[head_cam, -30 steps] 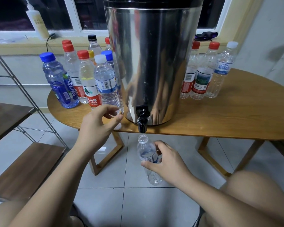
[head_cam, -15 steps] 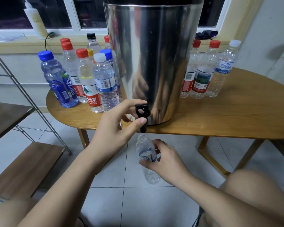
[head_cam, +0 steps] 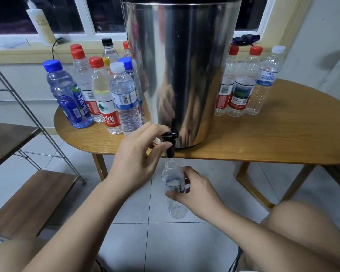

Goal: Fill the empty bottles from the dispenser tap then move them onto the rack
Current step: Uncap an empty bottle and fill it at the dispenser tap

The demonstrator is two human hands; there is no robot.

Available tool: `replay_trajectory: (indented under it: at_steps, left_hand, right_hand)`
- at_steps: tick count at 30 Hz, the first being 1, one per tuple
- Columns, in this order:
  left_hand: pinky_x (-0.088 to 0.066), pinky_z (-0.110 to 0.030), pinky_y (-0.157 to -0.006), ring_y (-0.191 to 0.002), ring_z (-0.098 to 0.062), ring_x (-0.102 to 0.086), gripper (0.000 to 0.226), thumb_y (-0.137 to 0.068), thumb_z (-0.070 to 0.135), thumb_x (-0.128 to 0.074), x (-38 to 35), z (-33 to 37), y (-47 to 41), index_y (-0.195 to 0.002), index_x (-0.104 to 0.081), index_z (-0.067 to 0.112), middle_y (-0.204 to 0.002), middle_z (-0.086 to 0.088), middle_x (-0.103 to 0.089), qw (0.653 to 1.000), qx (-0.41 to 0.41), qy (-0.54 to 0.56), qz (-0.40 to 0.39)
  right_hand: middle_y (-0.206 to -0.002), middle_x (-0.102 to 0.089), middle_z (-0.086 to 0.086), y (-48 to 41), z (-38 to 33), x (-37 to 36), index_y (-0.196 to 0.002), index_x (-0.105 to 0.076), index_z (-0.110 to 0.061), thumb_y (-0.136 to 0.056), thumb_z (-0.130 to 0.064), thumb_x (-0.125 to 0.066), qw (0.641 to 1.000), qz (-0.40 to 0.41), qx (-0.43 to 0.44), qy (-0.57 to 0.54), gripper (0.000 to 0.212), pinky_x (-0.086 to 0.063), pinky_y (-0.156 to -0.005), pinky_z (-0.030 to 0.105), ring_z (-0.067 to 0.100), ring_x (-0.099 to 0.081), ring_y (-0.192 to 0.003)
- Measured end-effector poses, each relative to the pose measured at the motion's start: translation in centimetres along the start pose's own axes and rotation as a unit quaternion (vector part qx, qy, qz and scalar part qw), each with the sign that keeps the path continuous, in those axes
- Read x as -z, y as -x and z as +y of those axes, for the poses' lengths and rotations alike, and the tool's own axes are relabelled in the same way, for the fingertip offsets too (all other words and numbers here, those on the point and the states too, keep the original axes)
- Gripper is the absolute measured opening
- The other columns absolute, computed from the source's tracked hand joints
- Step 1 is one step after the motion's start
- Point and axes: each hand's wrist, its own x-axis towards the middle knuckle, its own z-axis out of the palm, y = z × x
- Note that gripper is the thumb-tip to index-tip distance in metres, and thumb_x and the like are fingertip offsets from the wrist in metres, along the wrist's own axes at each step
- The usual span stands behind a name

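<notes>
The right hand (head_cam: 194, 191) grasps the uncapped bottle (head_cam: 174, 190) below the table edge, its mouth under the tap (head_cam: 170, 142) to catch water; the left hand (head_cam: 137, 156) pinches the tap lever.

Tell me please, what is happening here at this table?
A person's right hand holds an uncapped clear bottle just under the black tap of the steel dispenser, below the table edge. The left hand pinches the tap, and a thin stream seems to fall into the bottle neck. Other capped bottles stand on the table on both sides of the dispenser. The rack is at the left.
</notes>
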Motion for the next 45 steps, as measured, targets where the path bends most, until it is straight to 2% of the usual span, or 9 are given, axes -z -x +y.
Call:
replay_trajectory:
  at_steps: [4, 8, 13, 16, 22, 28, 34, 39, 45]
  left_hand:
    - [-0.052, -0.034, -0.074, -0.085, -0.014, -0.061, 0.015, -0.102, 0.015, -0.074, -0.2, 0.1, 0.2, -0.116, -0.069, 0.015, -0.105, 0.005, -0.068, 1.0, 0.008, -0.012, 0.013]
    - [-0.048, -0.02, -0.075, -0.085, -0.006, -0.058, 0.017, -0.1, 0.01, -0.075, -0.6, 0.4, 0.4, -0.116, -0.07, 0.014, -0.103, 0.006, -0.068, 0.999, 0.02, -0.016, 0.034]
    - [-0.054, -0.035, -0.075, -0.094, -0.016, -0.066, 0.017, -0.102, 0.009, -0.072, -1.1, 0.4, 0.8, -0.118, -0.07, 0.015, -0.104, 0.006, -0.069, 0.999, 0.025, 0.008, 0.045]
    - [-0.054, -0.039, -0.074, -0.095, -0.017, -0.066, 0.017, -0.103, 0.011, -0.072, -1.2, 0.3, 0.8, -0.118, -0.07, 0.015, -0.104, 0.005, -0.068, 0.999, 0.027, 0.009, 0.044]
    - [-0.054, -0.036, -0.074, -0.095, -0.015, -0.065, 0.017, -0.102, 0.011, -0.072, -1.2, 0.3, 0.8, -0.119, -0.069, 0.015, -0.103, 0.005, -0.068, 0.998, 0.032, 0.009, 0.044]
    - [-0.053, -0.034, -0.074, -0.091, -0.012, -0.062, 0.017, -0.101, 0.01, -0.073, -1.2, 0.5, 0.9, -0.118, -0.069, 0.014, -0.103, 0.004, -0.069, 0.998, 0.042, 0.008, 0.045]
    - [-0.053, -0.032, -0.075, -0.095, -0.006, -0.063, 0.017, -0.102, 0.012, -0.073, -1.2, 0.5, 0.9, -0.118, -0.07, 0.014, -0.104, 0.005, -0.069, 0.998, 0.046, 0.011, 0.05]
    - [-0.053, -0.032, -0.075, -0.094, -0.009, -0.064, 0.017, -0.102, 0.012, -0.073, -1.1, 0.6, 0.9, -0.118, -0.07, 0.015, -0.105, 0.006, -0.069, 0.998, 0.047, 0.009, 0.045]
    - [-0.052, -0.029, -0.075, -0.094, -0.004, -0.063, 0.017, -0.102, 0.013, -0.073, -1.1, 0.6, 0.8, -0.118, -0.07, 0.016, -0.105, 0.007, -0.069, 0.998, 0.049, 0.005, 0.045]
  right_hand:
    - [-0.111, -0.07, -0.022, 0.0, 0.2, -0.3, -0.115, -0.06, -0.041, -0.076, -0.057, -0.086, 1.0, -0.006, -0.008, 0.001, 0.05, -0.06, -0.086, 0.035, 0.001, -0.067, -0.104]
    - [-0.111, -0.071, -0.021, -0.2, 0.2, -0.6, -0.115, -0.059, -0.041, -0.075, -0.058, -0.086, 1.0, -0.009, -0.011, 0.0, 0.051, -0.061, -0.087, 0.037, 0.002, -0.067, -0.104]
    - [-0.111, -0.07, -0.02, -0.3, 0.0, -0.7, -0.115, -0.059, -0.04, -0.075, -0.057, -0.085, 1.0, -0.01, -0.014, -0.002, 0.051, -0.061, -0.086, 0.037, 0.002, -0.067, -0.103]
    - [-0.111, -0.07, -0.02, -0.3, 0.0, -0.8, -0.116, -0.058, -0.04, -0.075, -0.057, -0.086, 1.0, -0.015, -0.018, 0.0, 0.052, -0.061, -0.086, 0.037, 0.003, -0.067, -0.103]
    - [-0.109, -0.07, -0.018, -0.3, 0.2, -0.9, -0.112, -0.057, -0.039, -0.073, -0.057, -0.086, 1.0, -0.017, -0.025, 0.003, 0.052, -0.061, -0.085, 0.038, 0.004, -0.068, -0.099]
    - [-0.108, -0.07, -0.018, -0.4, 0.5, -1.2, -0.112, -0.056, -0.037, -0.074, -0.057, -0.085, 0.999, -0.024, -0.023, 0.01, 0.051, -0.061, -0.086, 0.038, 0.004, -0.066, -0.103]
    - [-0.108, -0.07, -0.015, -0.4, 0.5, -1.3, -0.111, -0.057, -0.034, -0.078, -0.05, -0.088, 0.999, -0.028, -0.023, 0.015, 0.048, -0.06, -0.084, 0.037, 0.005, -0.067, -0.1]
    - [-0.107, -0.07, -0.014, -0.6, 0.4, -1.3, -0.109, -0.056, -0.033, -0.075, -0.054, -0.087, 0.999, -0.016, -0.024, 0.018, 0.05, -0.06, -0.083, 0.039, 0.006, -0.068, -0.098]
    - [-0.109, -0.069, -0.013, -0.7, 0.5, -1.3, -0.107, -0.055, -0.033, -0.075, -0.055, -0.087, 0.999, -0.015, -0.023, 0.016, 0.051, -0.061, -0.084, 0.041, 0.009, -0.068, -0.099]
